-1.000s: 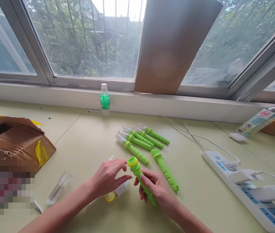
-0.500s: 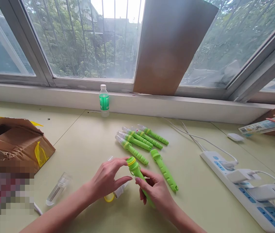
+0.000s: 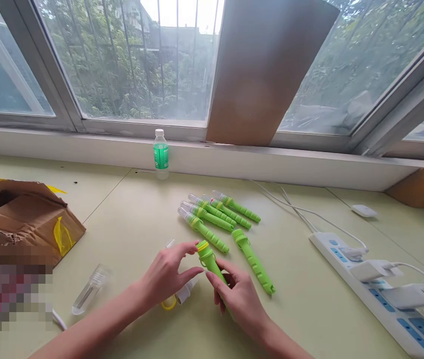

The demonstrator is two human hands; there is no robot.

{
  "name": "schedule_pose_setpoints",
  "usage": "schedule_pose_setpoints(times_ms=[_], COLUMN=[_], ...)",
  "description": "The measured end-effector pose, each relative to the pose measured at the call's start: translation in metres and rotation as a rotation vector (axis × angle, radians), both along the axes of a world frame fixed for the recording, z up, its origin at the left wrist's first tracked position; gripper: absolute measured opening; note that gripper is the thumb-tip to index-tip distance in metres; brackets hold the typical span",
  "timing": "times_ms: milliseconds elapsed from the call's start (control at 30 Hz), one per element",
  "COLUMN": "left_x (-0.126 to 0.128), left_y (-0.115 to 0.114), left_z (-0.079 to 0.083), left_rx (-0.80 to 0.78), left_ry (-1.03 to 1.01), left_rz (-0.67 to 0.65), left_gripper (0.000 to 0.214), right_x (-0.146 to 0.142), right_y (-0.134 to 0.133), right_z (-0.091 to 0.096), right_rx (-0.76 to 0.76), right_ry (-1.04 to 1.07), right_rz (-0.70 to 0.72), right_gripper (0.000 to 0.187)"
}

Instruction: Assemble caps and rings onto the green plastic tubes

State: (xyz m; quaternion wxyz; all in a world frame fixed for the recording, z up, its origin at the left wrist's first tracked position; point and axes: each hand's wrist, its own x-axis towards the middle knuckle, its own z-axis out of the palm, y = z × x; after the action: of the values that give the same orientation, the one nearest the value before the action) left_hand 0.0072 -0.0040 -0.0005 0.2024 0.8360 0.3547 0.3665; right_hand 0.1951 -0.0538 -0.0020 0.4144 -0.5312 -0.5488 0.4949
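Note:
My right hand [image 3: 240, 291] is wrapped round a green plastic tube [image 3: 209, 259] with a threaded neck, tilted toward the left. A yellow ring [image 3: 203, 245] sits round its top. My left hand [image 3: 169, 271] touches the ring with a fingertip, its thumb held apart from the tube. Under my left hand lie a yellow loop [image 3: 169, 302] and a small whitish piece [image 3: 186, 292], both partly hidden. Right of my hands lies another uncapped green tube [image 3: 254, 262]. Behind them, several green tubes with clear caps [image 3: 212, 237] lie side by side. A clear cap [image 3: 90, 290] rests at left.
A cardboard box [image 3: 62, 232] with yellow tape stands at left. At the back is a bottle [image 3: 161, 155] with a green label. A white power strip [image 3: 376, 294] with plugs and cables fills the right side, near a small white object [image 3: 363, 211].
The tube and both hands have barely moved; the yellow ring's tilt looks slightly different. At far right, another person's hand and the clear packet it held have left the view.

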Motion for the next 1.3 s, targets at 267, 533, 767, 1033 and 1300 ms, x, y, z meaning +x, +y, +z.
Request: schedule_pose_setpoints(times_ms=[267,533,767,1033,1300], left_x=[0.0000,0.0004,0.0000,0.0012,0.0026], left_y=[0.0018,0.0016,0.0029,0.0030,0.0033], left_z=[-0.0006,-0.0020,-0.0021,0.0018,0.0060], left_rx=[-0.062,-0.091,-0.107,-0.130,-0.089], left_ry=[-0.016,-0.026,-0.008,-0.037,-0.071], left_rz=[-0.011,-0.014,0.032,0.065,0.056], left_gripper=[0.041,0.042,0.037,0.025,0.017], right_x=[0.0002,-0.0011,-0.0015,-0.0026,-0.0041], right_y=[-0.0010,-0.0021,-0.0009,-0.0036,-0.0023], right_z=[-0.0005,-0.0013,-0.0008,0.0000,0.0040], right_rx=[-0.004,-0.013,0.010,0.042,0.027], right_ry=[0.004,-0.001,-0.020,-0.075,-0.042], right_rz=[0.014,0.008,0.010,0.042,0.075], right_gripper=[0.043,0.043,0.039,0.032,0.032])
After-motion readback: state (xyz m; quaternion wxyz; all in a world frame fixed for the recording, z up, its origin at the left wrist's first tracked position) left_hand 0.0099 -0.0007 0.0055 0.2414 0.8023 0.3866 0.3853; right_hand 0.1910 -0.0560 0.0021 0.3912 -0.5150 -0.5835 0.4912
